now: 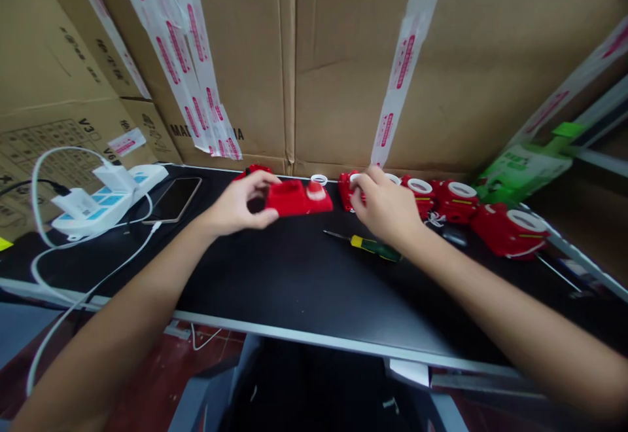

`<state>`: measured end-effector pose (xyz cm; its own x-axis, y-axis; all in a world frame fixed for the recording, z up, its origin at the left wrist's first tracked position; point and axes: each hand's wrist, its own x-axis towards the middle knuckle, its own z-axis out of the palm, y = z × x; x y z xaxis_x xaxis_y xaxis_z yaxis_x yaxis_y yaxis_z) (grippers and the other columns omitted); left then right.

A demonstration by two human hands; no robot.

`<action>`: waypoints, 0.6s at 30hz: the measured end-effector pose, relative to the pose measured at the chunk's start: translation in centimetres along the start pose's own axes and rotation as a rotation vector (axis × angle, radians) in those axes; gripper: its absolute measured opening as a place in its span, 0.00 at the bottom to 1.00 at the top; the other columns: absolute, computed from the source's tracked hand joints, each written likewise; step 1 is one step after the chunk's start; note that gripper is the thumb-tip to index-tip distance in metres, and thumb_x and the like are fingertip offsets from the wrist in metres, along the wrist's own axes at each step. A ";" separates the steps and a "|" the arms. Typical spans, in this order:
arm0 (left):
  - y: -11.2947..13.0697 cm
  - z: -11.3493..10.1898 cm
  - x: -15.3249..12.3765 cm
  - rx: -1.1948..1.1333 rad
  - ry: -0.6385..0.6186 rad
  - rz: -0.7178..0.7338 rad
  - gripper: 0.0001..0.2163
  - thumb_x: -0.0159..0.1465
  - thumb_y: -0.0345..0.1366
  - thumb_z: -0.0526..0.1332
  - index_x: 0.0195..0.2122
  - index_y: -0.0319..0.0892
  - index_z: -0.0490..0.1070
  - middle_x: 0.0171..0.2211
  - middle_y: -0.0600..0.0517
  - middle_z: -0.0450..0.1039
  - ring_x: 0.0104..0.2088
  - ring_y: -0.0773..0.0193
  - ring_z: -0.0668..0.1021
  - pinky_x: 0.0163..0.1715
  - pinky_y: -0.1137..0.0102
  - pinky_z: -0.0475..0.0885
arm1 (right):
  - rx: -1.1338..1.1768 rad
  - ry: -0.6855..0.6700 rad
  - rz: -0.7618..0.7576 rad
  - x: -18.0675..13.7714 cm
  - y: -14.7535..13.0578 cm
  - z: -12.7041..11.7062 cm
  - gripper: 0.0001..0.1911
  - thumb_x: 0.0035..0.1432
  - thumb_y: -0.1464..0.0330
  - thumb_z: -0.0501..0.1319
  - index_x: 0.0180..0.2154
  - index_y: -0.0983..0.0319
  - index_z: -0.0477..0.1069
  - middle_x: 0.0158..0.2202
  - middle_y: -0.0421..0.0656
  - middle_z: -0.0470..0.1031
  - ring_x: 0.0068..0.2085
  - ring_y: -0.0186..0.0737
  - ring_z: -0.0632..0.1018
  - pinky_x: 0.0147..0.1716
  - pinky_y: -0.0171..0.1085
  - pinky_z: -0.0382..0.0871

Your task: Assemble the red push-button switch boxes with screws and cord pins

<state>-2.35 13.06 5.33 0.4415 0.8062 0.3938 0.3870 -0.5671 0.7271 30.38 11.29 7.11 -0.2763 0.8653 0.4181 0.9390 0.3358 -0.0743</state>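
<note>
My left hand (240, 204) grips the left end of a red plastic housing part (297, 200) between thumb and fingers, holding it above the black table. The part has a recess and a rounded raised section with a pale area at its right end. My right hand (385, 204) is closed, fingertips pinched in front of a red piece (344, 195) at the back of the table. Whatever sits in the pinch is too blurred to name. Below that hand lies a screwdriver (375, 247) with a yellow and green handle. A white ring (319, 179) lies behind the held part.
Several red housings with white rings (456, 201) line the back right, beside a green and white pouch (524, 167). Left are a phone (175, 199), a power strip (110, 201) and white cables (125, 265). A cardboard wall (338, 78) closes off the back.
</note>
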 end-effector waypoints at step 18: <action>1.2 4.0 -0.9 0.169 -0.425 0.116 0.29 0.56 0.40 0.76 0.57 0.45 0.69 0.54 0.46 0.74 0.53 0.51 0.79 0.59 0.55 0.75 | -0.205 -0.269 -0.203 10.1 -2.2 0.8 0.17 0.79 0.67 0.55 0.52 0.72 0.78 0.59 0.63 0.76 0.49 0.53 0.83 0.50 0.50 0.78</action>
<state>0.97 10.95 3.61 0.7681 0.6156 0.1763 0.4262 -0.6970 0.5766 25.37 19.58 10.72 -0.4787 0.8648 0.1513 0.8737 0.4522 0.1795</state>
